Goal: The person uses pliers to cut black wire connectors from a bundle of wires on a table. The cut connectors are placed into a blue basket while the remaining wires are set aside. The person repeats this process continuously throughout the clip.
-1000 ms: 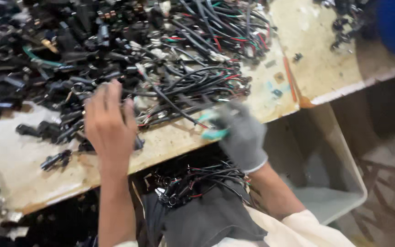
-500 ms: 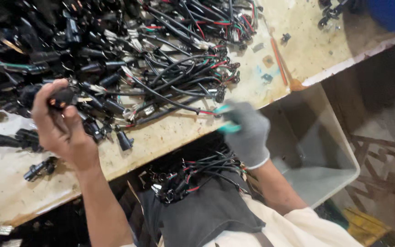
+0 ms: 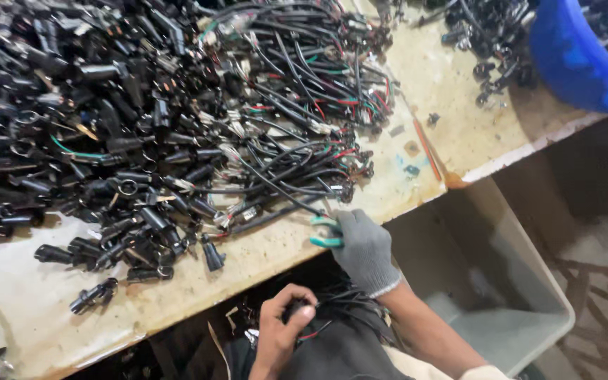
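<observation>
The scene is lit evenly by soft, diffuse light from above; the pale table [image 3: 416, 63] is shown bright, without harsh glare. Short, soft shadows are cast beneath the black parts near the table's front edge. Below that edge the lap area is left dim. Slight motion blur is seen throughout, and detail is softened toward the far corners.

The bare left hand [image 3: 279, 331] is no longer up over the pile of black connectors [image 3: 107, 141] on the worktop [image 3: 248, 264]; it is now down below the edge, its grip closed on a black wired part [image 3: 297, 309] above the lap.
</observation>
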